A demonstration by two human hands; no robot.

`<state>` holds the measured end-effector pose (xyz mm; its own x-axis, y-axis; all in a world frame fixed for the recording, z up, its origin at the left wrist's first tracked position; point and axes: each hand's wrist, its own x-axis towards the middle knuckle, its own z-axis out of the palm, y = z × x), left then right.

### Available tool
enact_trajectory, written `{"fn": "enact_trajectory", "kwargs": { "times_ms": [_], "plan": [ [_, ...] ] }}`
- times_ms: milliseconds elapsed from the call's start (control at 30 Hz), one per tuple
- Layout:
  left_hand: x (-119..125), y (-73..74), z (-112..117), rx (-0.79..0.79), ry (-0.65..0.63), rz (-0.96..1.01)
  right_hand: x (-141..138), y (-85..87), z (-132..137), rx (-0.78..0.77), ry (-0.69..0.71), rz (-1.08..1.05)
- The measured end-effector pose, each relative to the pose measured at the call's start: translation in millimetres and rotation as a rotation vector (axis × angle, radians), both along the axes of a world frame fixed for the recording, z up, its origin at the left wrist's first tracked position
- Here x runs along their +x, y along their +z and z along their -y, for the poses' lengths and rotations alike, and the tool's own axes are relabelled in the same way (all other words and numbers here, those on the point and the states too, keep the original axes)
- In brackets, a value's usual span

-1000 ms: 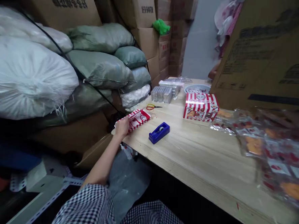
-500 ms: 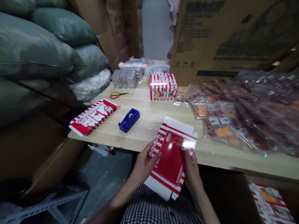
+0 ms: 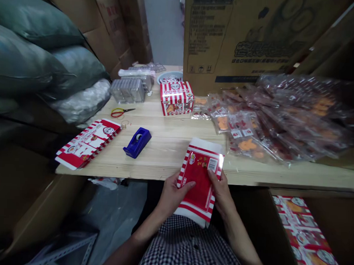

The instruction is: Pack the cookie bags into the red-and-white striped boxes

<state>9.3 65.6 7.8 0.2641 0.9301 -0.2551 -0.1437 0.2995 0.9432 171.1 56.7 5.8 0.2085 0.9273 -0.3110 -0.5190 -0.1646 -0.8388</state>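
The red-and-white striped carton (image 3: 196,181), folded flat, is at the lower centre of the frame, its top end overlapping the front edge of the bench (image 3: 163,159) and its lower end over the checked shirt (image 3: 188,249). The left hand (image 3: 171,196) and right hand (image 3: 223,193) are closed on its two long sides, thumbs on the red panel, the other fingers mostly hidden behind; that double grip has hold of nothing else. The lower edge looks bowed, so even, light pressure from both sides should serve best: a hard squeeze could crease the card. The right thumb sits just below the barcode; keeping both thumbs near the edges would spare the broad middle. Left of centre, the blue tape dispenser (image 3: 137,143) stands well apart from the hands, with more flat cartons (image 3: 88,145) beyond it toward the left. Scissors (image 3: 121,112) lie above these, a formed box (image 3: 177,98) stands upper centre, and clear packets (image 3: 245,132) heap at the right.
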Motion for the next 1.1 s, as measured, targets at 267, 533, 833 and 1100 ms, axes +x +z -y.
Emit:
{"fn": "enact_trajectory", "kwargs": {
  "times_ms": [267, 533, 833, 1100],
  "plan": [
    [-15, 4.7, -7, -0.016, -0.063, 0.089, 19, 2.4, 1, 0.072, 0.124, -0.120],
    [-18, 14.0, -44, 0.220, -0.005, 0.117, -1, -7.3, -4, 0.094, 0.046, 0.028],
    [1, 5.0, -33, 0.192, 0.090, 0.046, -19, -5.3, -13, 0.086, -0.017, 0.176],
    [-14, 1.9, -36, 0.116, 0.070, 0.114, 3, 4.0, -12, 0.095, 0.092, 0.056]
  ]
}}
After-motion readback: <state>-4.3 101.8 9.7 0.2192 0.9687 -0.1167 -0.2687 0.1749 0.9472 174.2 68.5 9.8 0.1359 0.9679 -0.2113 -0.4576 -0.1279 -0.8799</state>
